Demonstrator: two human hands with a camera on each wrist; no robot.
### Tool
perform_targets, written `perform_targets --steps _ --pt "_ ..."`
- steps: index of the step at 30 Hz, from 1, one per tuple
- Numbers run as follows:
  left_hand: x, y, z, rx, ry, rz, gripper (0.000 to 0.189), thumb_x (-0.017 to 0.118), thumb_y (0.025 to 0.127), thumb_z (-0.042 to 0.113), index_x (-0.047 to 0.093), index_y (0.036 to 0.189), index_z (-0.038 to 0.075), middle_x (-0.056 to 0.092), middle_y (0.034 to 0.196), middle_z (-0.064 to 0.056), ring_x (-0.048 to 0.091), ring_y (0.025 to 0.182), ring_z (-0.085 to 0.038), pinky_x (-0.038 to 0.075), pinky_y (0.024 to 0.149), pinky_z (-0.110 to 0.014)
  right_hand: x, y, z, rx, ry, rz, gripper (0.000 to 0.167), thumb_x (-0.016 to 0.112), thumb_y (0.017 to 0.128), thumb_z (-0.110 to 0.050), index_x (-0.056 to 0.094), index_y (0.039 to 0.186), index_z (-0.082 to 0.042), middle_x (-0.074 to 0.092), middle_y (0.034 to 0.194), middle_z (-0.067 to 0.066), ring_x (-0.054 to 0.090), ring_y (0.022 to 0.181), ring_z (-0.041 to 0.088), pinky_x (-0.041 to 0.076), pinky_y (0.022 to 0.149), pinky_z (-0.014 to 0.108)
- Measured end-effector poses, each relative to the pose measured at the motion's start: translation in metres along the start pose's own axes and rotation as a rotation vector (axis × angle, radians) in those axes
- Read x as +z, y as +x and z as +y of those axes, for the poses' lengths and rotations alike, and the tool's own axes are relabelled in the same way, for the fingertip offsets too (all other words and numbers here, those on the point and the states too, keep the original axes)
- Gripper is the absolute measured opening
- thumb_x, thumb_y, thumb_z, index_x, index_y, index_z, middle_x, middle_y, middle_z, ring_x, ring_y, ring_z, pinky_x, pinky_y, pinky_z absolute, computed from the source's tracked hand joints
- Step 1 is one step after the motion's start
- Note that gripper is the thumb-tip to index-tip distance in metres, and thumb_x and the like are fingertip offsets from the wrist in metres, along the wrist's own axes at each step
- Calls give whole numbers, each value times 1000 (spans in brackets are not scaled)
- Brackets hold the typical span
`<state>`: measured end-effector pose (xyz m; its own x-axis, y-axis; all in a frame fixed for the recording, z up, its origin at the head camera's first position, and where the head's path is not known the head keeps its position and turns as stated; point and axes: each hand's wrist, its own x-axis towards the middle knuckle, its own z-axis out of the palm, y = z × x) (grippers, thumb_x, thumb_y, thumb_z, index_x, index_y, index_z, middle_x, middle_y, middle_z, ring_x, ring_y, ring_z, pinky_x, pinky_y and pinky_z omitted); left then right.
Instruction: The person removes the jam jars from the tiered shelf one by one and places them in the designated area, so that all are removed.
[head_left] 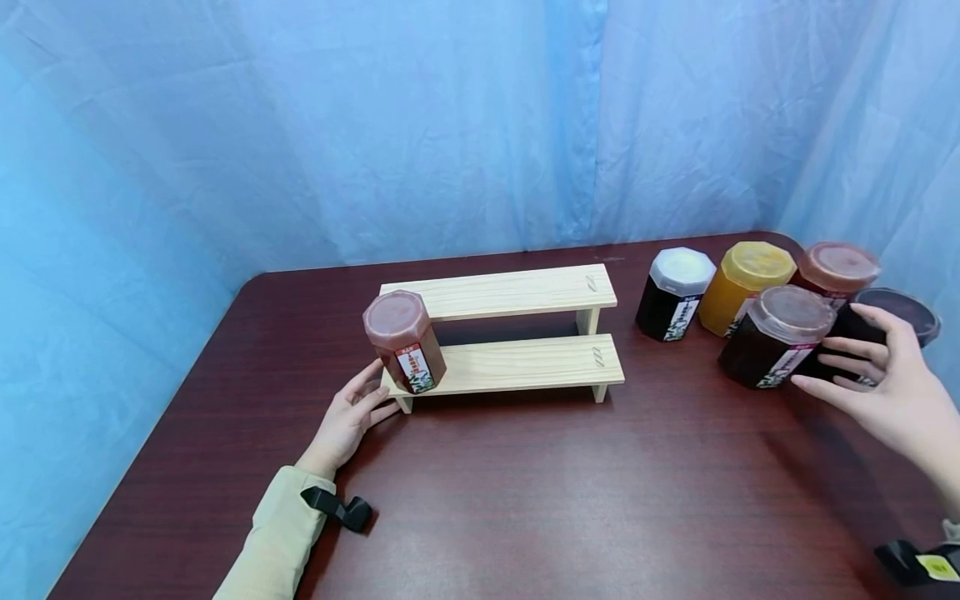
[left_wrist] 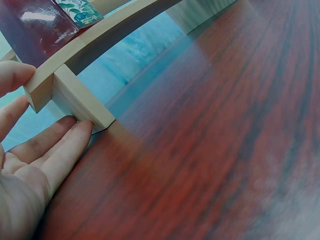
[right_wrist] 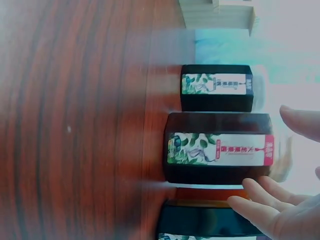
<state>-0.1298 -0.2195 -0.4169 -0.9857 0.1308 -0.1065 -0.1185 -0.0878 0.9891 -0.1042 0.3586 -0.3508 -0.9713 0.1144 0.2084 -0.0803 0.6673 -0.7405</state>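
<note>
A jar with a reddish-brown lid (head_left: pixel 405 346) stands at the left end of the lower step of a two-tier wooden rack (head_left: pixel 517 367). My left hand (head_left: pixel 352 421) is at that end, below the jar. In the left wrist view its thumb touches the board's end, and its extended fingers (left_wrist: pixel 70 145) rest against the rack's leg (left_wrist: pixel 82 97). My right hand (head_left: pixel 888 379) is spread beside a dark jar with a pink-edged label (head_left: pixel 776 337). Its fingertips are close to the lid, and whether they touch it I cannot tell. Nothing is gripped in it.
Beside that jar stand a dark jar with a whitish lid (head_left: pixel 675 292), a yellow jar (head_left: pixel 742 287), a red-lidded jar (head_left: pixel 836 267) and a black-lidded jar (head_left: pixel 903 310), partly behind the right hand. Blue curtains (head_left: pixel 450 125) hang behind the dark wooden table (head_left: pixel 540 500).
</note>
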Motion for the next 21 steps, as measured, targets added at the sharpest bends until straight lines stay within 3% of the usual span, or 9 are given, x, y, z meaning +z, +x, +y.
perform_targets --steps 3,14,21 --pt "0 0 0 0 -1 4 58 45 97 4 21 151 6 40 130 -19 60 100 -5 53 87 -27 0 -6 -9 -9 12 9 98 74 80 -7 9 151 -25 39 102 -25 41 84 -24 39 63 -3" --pt "0 0 0 10 -13 1 59 45 97 4 21 151 6 40 130 -18 60 100 -5 53 86 -27 7 -16 -19 -38 43 49 93 74 77 1 18 149 -17 45 97 -30 49 79 -23 43 63 -1" --pt "0 1 0 -3 -11 -5 60 45 97 4 20 151 6 36 136 -23 60 101 -5 53 87 -26 23 -16 -27 -84 51 -13 85 75 78 -3 25 145 -22 49 99 -30 52 81 -21 44 65 0"
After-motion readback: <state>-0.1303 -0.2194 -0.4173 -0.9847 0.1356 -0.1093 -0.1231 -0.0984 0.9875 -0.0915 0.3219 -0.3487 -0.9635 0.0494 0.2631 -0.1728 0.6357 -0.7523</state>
